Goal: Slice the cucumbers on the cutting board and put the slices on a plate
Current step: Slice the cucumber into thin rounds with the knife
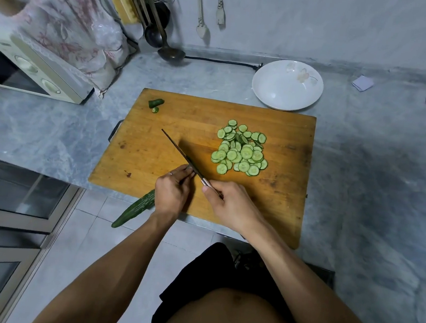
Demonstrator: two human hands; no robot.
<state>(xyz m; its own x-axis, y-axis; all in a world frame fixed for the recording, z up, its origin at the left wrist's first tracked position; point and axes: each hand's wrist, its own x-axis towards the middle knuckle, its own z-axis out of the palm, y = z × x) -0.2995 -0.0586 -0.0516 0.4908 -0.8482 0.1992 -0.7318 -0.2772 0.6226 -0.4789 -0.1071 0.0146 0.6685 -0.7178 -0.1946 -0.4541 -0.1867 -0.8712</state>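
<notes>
My left hand wraps round cucumber — long green end sticks out back-left, off cutting board edge. My right hand grips knife, blade just right of left fingertips, pointing away up-left. Slices piled right of blade. Plate far behind, no slices in it.

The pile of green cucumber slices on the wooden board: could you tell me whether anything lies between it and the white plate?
Nothing visible does: only bare wooden cutting board separates the green cucumber slices from the white plate behind them.
</notes>
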